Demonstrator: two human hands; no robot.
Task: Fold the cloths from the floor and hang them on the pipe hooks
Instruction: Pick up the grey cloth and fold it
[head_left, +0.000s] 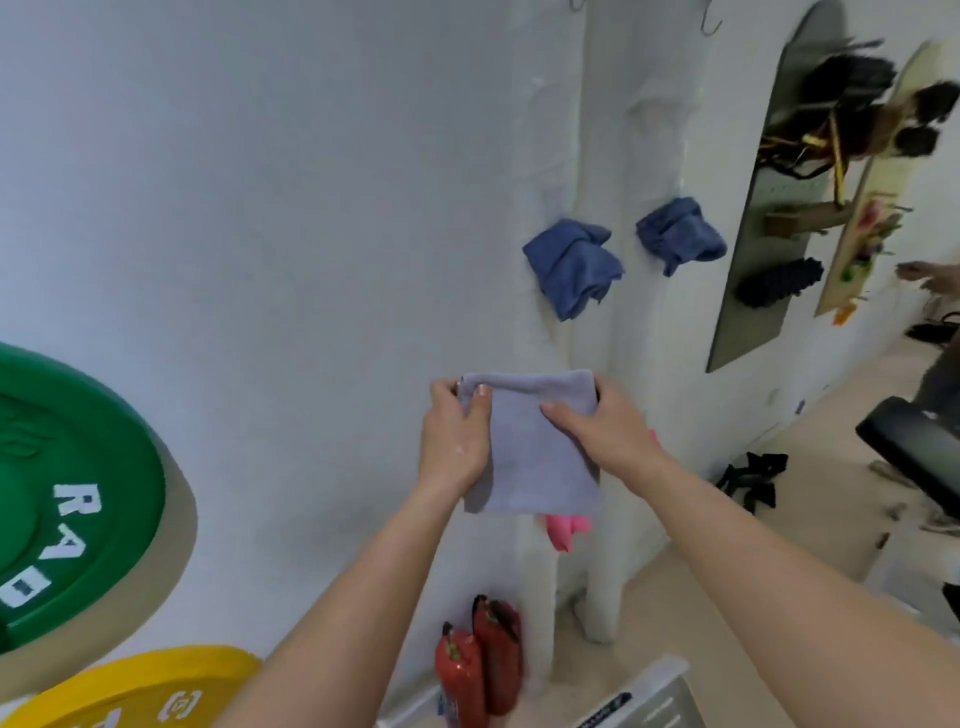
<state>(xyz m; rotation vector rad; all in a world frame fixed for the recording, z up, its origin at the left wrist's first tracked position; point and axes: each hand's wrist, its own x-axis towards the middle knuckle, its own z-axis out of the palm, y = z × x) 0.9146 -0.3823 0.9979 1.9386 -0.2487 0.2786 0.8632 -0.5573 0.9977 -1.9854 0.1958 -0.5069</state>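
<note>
A folded pale lilac cloth (535, 457) hangs flat in front of me, held up before the white wall. My left hand (454, 434) grips its upper left edge, thumb on the front. My right hand (605, 426) pinches the upper right edge, thumb lying across the cloth. Two blue cloths (574, 265) (680, 234) hang bunched on the white pipes (602, 571) above. A pink cloth (566, 530) shows just below the lilac one, partly hidden by it. Two bare metal hooks (709, 23) sit at the top of the pipes.
Two red fire extinguishers (480, 660) stand at the wall's foot. A green weight plate (78, 493) and a yellow one (140, 686) lean at the left. A black strap (753, 478) lies on the floor. Another person (935, 322) stands at the far right beside a mirror (763, 234).
</note>
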